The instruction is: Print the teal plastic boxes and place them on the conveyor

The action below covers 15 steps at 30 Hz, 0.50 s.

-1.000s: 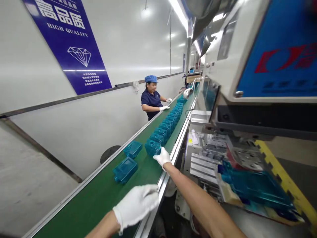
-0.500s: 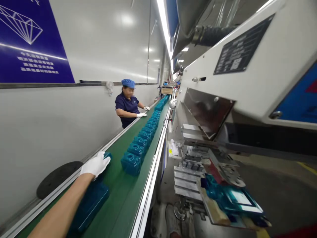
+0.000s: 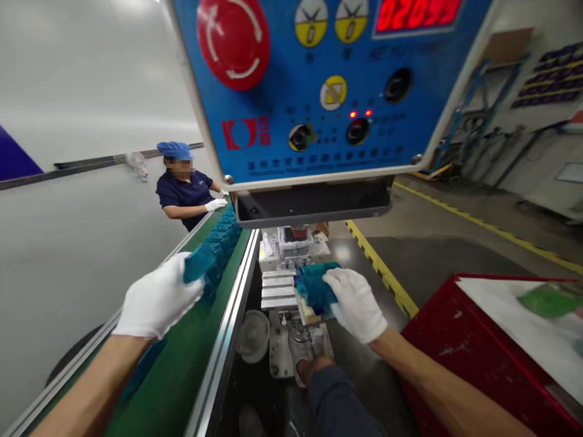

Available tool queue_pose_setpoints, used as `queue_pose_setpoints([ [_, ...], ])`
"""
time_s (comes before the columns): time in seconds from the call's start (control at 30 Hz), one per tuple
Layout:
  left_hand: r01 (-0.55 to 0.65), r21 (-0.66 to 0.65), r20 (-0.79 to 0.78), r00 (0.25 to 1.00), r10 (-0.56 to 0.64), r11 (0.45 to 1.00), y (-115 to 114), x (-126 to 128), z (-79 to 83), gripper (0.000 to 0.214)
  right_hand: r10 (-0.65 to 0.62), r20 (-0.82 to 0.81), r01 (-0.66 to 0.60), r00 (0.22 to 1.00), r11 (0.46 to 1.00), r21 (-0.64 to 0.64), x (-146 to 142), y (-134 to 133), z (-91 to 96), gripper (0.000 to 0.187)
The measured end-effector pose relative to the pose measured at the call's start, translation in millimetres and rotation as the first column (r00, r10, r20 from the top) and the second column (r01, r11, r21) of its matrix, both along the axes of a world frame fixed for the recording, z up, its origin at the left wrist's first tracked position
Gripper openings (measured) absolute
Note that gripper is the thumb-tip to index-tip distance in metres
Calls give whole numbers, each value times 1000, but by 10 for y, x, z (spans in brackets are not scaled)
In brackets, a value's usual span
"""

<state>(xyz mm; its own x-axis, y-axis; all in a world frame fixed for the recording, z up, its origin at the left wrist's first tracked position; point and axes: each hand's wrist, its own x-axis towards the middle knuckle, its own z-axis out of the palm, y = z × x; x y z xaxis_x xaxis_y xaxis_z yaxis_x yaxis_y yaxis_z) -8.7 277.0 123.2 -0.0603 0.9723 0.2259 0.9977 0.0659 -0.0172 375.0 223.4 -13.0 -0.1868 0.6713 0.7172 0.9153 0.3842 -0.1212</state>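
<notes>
Now the right hand (image 3: 355, 305) has reached a teal case (image 3: 315, 288).

The left hand (image 3: 157, 296) covers part of a teal plastic box (image 3: 198, 265) and of the green belt (image 3: 168, 388), so the box's full outline cannot be read. The right hand (image 3: 355, 304) hides one end of a second teal box (image 3: 316, 289). The top edge cuts off the red stop button (image 3: 232, 42) and the red digit counter (image 3: 416, 9). The panel's bottom print (image 3: 319, 165) is too small to read. The red crate (image 3: 473, 358) runs past the lower right corner, and the green item (image 3: 551, 300) on it is blurred. The far boxes (image 3: 223, 240) overlap too closely to count.
</notes>
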Motion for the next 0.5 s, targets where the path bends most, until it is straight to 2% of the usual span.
queue_pose_setpoints([
  [0.03,145,68,-25,989,-143,987,-103,322,-6,53,-14,-158,-4,987,994,-112,51,-27,65,43],
  [0.07,298,133,-56,954,-293,945,-188,639,-39,50,-60,-343,-13,937,978,-207,116,-97,127,41],
  [0.13,567,198,-111,823,-557,799,-303,1232,-159,48,-205,-655,-2,727,954,-301,272,-333,214,47],
  [0.2,713,155,-115,700,-705,683,-354,1735,-315,46,-299,-801,73,518,949,-307,436,-622,223,59],
  [0.27,775,68,-98,632,-769,628,-372,2115,-478,39,-324,-844,125,427,946,-300,586,-878,167,62],
  [0.33,807,2,-73,589,-805,590,-379,2347,-633,35,-348,-850,130,396,937,-323,713,-1058,86,65],
  [0.43,851,11,19,525,-851,525,-360,2420,-809,49,-388,-846,134,365,922,-364,881,-1209,-35,69],
  [0.47,850,40,56,524,-850,526,-332,2395,-840,57,-384,-850,138,361,923,-359,937,-1244,-78,68],
  [0.5,833,65,93,543,-834,550,-290,2363,-854,63,-359,-857,130,370,933,-335,991,-1274,-121,67],
])
